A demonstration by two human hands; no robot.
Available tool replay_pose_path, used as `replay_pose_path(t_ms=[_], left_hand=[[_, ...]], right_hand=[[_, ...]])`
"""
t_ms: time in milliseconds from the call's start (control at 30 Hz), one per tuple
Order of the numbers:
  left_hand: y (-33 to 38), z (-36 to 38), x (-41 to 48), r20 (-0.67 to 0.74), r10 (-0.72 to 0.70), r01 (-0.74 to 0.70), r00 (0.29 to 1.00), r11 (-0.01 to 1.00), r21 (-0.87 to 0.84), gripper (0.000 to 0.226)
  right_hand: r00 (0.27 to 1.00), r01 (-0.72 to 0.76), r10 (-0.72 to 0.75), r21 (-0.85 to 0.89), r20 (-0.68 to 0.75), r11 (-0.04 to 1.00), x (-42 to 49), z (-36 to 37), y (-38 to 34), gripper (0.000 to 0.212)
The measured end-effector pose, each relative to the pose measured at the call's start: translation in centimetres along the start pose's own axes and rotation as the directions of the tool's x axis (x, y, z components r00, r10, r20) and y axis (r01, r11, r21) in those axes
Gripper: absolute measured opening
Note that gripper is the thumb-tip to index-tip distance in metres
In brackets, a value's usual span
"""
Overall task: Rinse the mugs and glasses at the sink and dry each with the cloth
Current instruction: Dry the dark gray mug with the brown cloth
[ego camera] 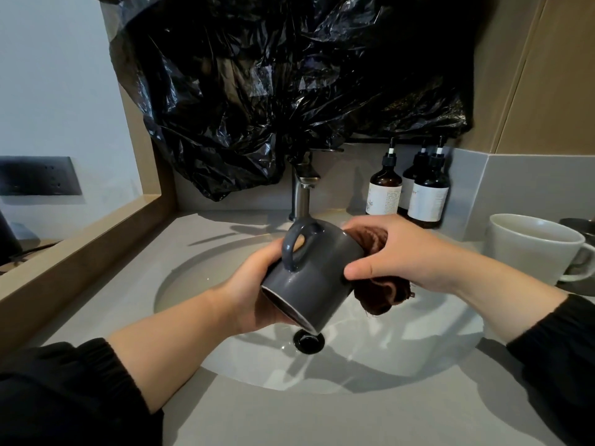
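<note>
the left hand [254, 284] gripped a dark grey glazed ceramic mug [317, 268] tilted mouth-down over the white oval sink basin [402, 346], while the right hand [399, 252] pressed a brown cloth [380, 294] against its base. risk noted: the wet glaze could slip and strike the basin.

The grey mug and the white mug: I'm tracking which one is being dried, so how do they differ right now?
The grey mug is dark and glossy; the white mug is pale. The grey mug is tipped, mouth downward, over the sink, gripped by the left hand while the right hand presses the brown cloth on its base; the white mug stands upright on the counter, untouched. Both have a loop handle.
</note>
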State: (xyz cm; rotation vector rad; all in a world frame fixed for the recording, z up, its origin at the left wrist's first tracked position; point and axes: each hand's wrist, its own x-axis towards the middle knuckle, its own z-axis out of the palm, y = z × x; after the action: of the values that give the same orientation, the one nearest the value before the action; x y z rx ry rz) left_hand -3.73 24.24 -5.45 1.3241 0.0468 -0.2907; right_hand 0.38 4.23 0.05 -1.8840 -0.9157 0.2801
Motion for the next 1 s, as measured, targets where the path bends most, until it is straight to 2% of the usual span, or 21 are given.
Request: replay_pose_path(t_ms=[67,133,167,200,267,367,400,500,567,700,800,867,900,933,1000], left_hand=[[-0.1,-0.3,0.1,0.059,-0.044,0.043,0.997,0.999,0.013,0.066],[-0.1,-0.7,0.3,0.129,-0.086,0.083,0.988,0.996,0.032,0.079],[0.0,-0.7,0.3,0.136,-0.095,0.091,0.986,0.995,0.037,0.078],[0.2,-0.7,0.4,0.115,-0.093,0.09,0.989,0.995,0.034,0.073],[0.5,-1.3,0.9,-0.013,-0.035,0.036,0.999,0.997,0.073,0.07],[0.7,-1.5,1.3,-0.057,0.078,-0.07,0.995,0.989,0.13,0.071],[0.5,-1.2,1.4,-0.065,0.093,-0.082,0.993,0.983,0.165,0.07],[-0.4,0.1,1.4,-0.079,0.115,-0.084,0.99,0.943,0.322,0.045],[-0.9,0.6,1.7,-0.126,0.108,-0.058,0.986,0.936,0.346,0.036],[-0.8,0.5,1.8,-0.213,0.098,-0.018,0.972,0.937,0.348,0.045],[-0.7,0.5,1.4,-0.232,0.024,0.044,0.972,0.958,0.284,0.049],[-0.5,0.5,1.1,-0.26,-0.06,0.11,0.964,0.977,0.183,0.052],[-0.4,0.4,1.0,-0.286,-0.095,0.133,0.953,0.984,0.117,0.053],[-0.3,0.4,1.0,-0.316,-0.12,0.143,0.941,0.988,0.05,0.053],[0.0,0.3,1.1,-0.366,-0.142,0.127,0.92,0.99,-0.066,0.053]], right_hand=[[0.998,0.008,-0.01,0.034,0.059,0.999,-0.1,0.3,-0.2,0.031],[0.997,-0.003,-0.004,0.091,0.072,0.996,-0.1,0.5,-0.2,0.026],[0.997,-0.024,0.015,0.126,0.071,0.992,0.0,0.5,-0.1,0.021],[0.997,-0.052,0.043,0.154,0.065,0.987,0.1,0.6,0.0,0.019],[0.992,-0.127,0.123,0.162,0.036,0.979,0.4,0.7,0.2,0.025],[0.972,-0.232,0.233,0.052,-0.029,0.971,0.8,0.8,0.7,0.012],[0.962,-0.266,0.266,0.011,-0.054,0.964,0.8,0.9,0.7,0.015],[0.95,-0.308,0.307,-0.016,-0.059,0.951,0.9,1.1,0.8,0.018],[0.952,-0.302,0.302,0.007,-0.042,0.953,1.0,1.1,0.7,0.012],[0.959,-0.282,0.283,0.041,-0.02,0.959,1.5,1.3,0.7,0.009],[0.947,-0.319,0.321,0.119,0.001,0.94,1.2,1.4,0.6,0.009],[0.928,-0.343,0.365,0.201,-0.079,0.917,1.1,1.1,0.8,0.016],[0.91,-0.317,0.372,0.271,-0.184,0.909,1.2,0.8,1.0,0.019],[0.873,-0.253,0.361,0.329,-0.328,0.91,1.3,0.5,1.1,0.019],[0.73,-0.087,0.255,0.284,-0.635,0.955,1.4,-0.3,1.3,0.011]])
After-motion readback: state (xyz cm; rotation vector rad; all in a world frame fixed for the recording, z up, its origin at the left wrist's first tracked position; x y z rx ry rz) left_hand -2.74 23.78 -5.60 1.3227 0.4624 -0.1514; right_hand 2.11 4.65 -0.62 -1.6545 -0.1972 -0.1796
